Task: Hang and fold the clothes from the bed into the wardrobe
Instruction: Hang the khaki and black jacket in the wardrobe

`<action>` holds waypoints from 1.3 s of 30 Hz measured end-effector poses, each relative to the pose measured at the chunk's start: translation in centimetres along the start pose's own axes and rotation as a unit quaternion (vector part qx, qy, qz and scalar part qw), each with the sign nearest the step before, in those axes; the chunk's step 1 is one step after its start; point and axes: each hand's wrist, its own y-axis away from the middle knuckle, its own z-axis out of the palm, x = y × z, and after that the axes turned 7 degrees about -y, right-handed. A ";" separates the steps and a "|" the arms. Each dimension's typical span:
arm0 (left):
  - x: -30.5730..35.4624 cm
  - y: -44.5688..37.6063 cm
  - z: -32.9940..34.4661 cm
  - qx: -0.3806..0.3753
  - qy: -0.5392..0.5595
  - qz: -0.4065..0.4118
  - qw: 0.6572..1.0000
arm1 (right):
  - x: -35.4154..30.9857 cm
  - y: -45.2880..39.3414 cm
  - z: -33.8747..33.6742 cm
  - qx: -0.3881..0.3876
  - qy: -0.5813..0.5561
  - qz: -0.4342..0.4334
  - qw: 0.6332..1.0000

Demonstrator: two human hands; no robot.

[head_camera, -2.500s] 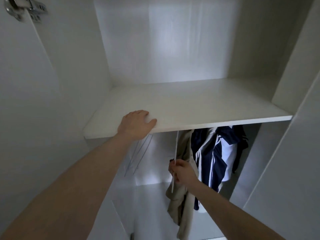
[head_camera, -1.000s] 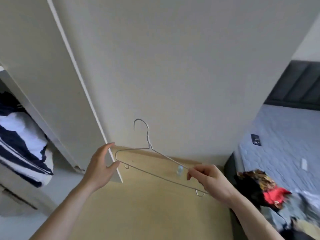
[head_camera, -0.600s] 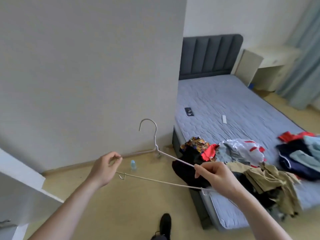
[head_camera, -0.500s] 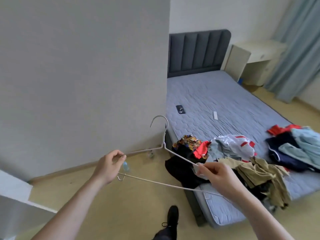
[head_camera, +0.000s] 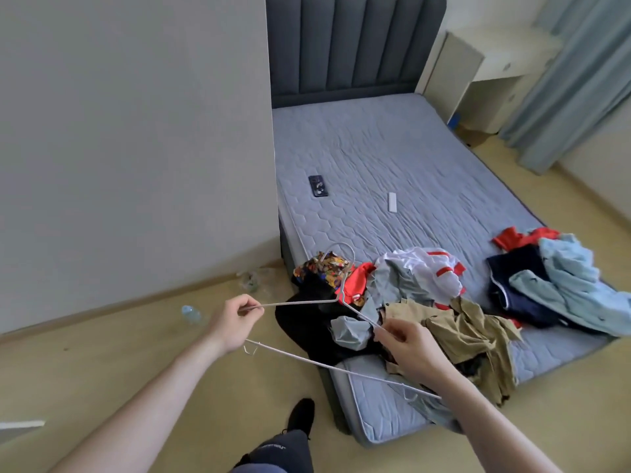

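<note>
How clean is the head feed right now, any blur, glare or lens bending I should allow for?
Head view: soft daylight, no hard glare; the desk by the curtain looks washed out. Wide-angle bending curves the wall edge and bed. The wire hanger, held by the left hand and right hand, reads thin but sharp enough; the floor bottle is smeared.

A thin, pale wire hanger (head_camera: 307, 331) with a dull metal sheen is held above a quilted, matt grey mattress (head_camera: 392, 158), where soft, crumpled cloth garments (head_camera: 444, 302) lie heaped beside a smooth yellowish floor (head_camera: 119, 353) and below a padded, ribbed headboard (head_camera: 348, 42).
</note>
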 end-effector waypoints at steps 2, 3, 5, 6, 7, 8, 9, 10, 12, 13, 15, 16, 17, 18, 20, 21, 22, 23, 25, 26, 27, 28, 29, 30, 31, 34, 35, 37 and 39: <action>1.1 -2.1 2.0 -0.023 -0.008 -0.018 1.000 | 1.2 -1.3 -1.6 0.013 0.001 0.018 1.000; 1.5 -3.0 3.1 -0.027 -0.017 -0.023 0.999 | 1.9 -1.8 -2.5 0.017 0.000 0.025 1.000; 2.7 -4.6 5.2 -0.037 -0.053 -0.025 0.998 | 3.5 -2.5 -4.4 0.028 -0.007 0.036 0.999; 3.3 -5.3 6.3 -0.044 -0.073 -0.026 0.996 | 4.4 -3.0 -5.4 0.035 -0.006 0.041 0.999; 4.0 -6.0 7.5 -0.054 -0.084 -0.031 0.994 | 5.5 -3.5 -6.5 0.042 -0.004 0.049 0.998; 4.7 -6.6 8.8 -0.070 -0.092 -0.039 0.993 | 6.5 -4.1 -7.5 0.048 -0.003 0.058 0.997; 5.3 -7.0 10.3 -0.086 -0.097 -0.044 0.991 | 7.9 -4.7 -8.4 0.055 -0.003 0.071 0.996; 6.0 -7.1 11.7 -0.102 -0.105 -0.049 0.988 | 9.2 -5.3 -9.4 0.062 -0.006 0.081 0.995; 7.5 -7.0 14.8 -0.120 -0.117 -0.057 0.984 | 12.1 -6.3 -11.4 0.074 -0.006 0.098 0.992; 8.1 -6.9 16.4 -0.125 -0.120 -0.062 0.983 | 13.6 -6.9 -12.5 0.077 -0.004 0.105 0.992; 9.3 -6.4 19.8 -0.122 -0.121 -0.074 0.982 | 16.5 -8.1 -14.6 0.073 0.003 0.115 0.991; 9.9 -6.2 21.3 -0.116 -0.123 -0.081 0.982 | 17.9 -8.8 -15.7 0.071 0.010 0.112 0.991; 10.3 -5.9 23.0 -0.112 -0.130 -0.086 0.981 | 19.5 -9.6 -16.9 0.066 0.019 0.109 0.992; 10.7 -5.6 24.7 -0.112 -0.143 -0.092 0.979 | 21.1 -10.4 -18.0 0.060 0.027 0.108 0.992; 11.5 -4.8 28.3 -0.119 -0.178 -0.102 0.971 | 24.8 -12.1 -20.2 0.038 0.048 0.110 0.992; 12.1 -4.5 30.0 -0.123 -0.187 -0.112 0.968 | 26.8 -12.9 -21.1 0.025 0.063 0.113 0.991; 12.6 -4.2 31.7 -0.124 -0.190 -0.125 0.966 | 28.8 -13.7 -21.7 0.007 0.079 0.117 0.990; 13.1 -4.1 33.4 -0.123 -0.190 -0.135 0.965 | 30.7 -14.5 -22.2 -0.012 0.097 0.118 0.988; 14.5 -4.0 36.7 -0.130 -0.190 -0.148 0.962 | 34.4 -16.1 -22.7 -0.058 0.144 0.126 0.980; 15.1 -4.0 38.4 -0.135 -0.190 -0.153 0.960 | 36.4 -16.9 -22.9 -0.077 0.169 0.127 0.974; 15.6 -4.1 40.0 -0.137 -0.188 -0.155 0.960 | 38.3 -17.9 -22.8 -0.094 0.189 0.131 0.969; 16.0 -4.0 41.4 -0.143 -0.185 -0.159 0.959 | 40.0 -18.6 -22.7 -0.107 0.200 0.140 0.964; 16.3 -4.0 42.8 -0.149 -0.184 -0.161 0.958 | 41.6 -19.3 -22.5 -0.116 0.201 0.152 0.961; 16.4 -4.2 44.1 -0.158 -0.184 -0.160 0.957 | 43.1 -20.2 -22.2 -0.122 0.202 0.160 0.959; 16.4 -4.3 45.3 -0.169 -0.183 -0.160 0.955 | 44.5 -20.8 -21.8 -0.127 0.201 0.170 0.956; 15.3 -5.0 48.0 -0.182 -0.183 -0.167 0.952 | 48.5 -23.1 -20.5 -0.115 0.187 0.219 0.951; 14.6 -5.2 48.8 -0.182 -0.183 -0.173 0.950 | 49.8 -23.7 -20.0 -0.111 0.175 0.239 0.949; 13.0 -5.5 50.1 -0.178 -0.182 -0.183 0.950 | 52.7 -24.9 -18.6 -0.115 0.159 0.263 0.944; 11.3 -5.6 51.4 -0.179 -0.183 -0.192 0.947 | 55.4 -25.6 -16.9 -0.128 0.162 0.278 0.938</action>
